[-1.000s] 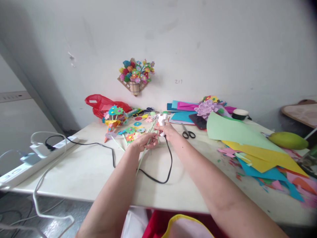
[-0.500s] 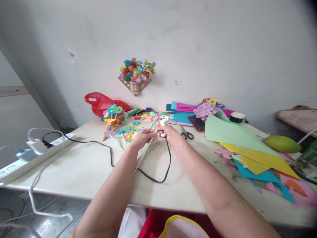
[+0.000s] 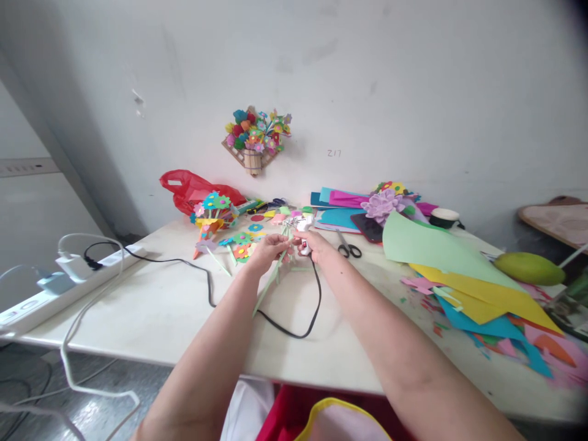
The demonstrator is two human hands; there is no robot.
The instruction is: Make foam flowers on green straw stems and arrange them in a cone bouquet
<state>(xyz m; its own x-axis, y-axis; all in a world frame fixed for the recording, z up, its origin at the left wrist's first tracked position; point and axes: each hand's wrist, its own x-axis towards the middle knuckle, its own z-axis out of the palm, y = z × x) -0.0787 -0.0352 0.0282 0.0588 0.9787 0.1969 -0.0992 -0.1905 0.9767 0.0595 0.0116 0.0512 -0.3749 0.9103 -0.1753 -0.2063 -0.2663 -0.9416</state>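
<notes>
My left hand (image 3: 271,252) is closed on a thin pale green strip (image 3: 265,293), whose lower end slants down toward my left forearm. Right beside it, my right hand (image 3: 310,244) is wrapped round the white glue gun (image 3: 305,225); a black cord (image 3: 316,306) loops down from the gun across the table. The fingertips of both hands nearly meet, and what lies between them is too small to make out. Colourful flower cutouts (image 3: 242,252) lie just left of my hands. Black-handled scissors (image 3: 350,250) rest to the right.
A flower bouquet (image 3: 212,211) and a red plastic bag (image 3: 186,191) are at the back left. A power strip (image 3: 27,311) runs along the left edge. Green sheet (image 3: 427,245), coloured scraps and a green-yellow fruit (image 3: 528,269) are on the right. A dark phone (image 3: 367,228) lies behind the scissors.
My right hand has closed round the glue gun's handle, where before its fingers were beside it. The whole view has shifted slightly. My left hand still holds the strip.
</notes>
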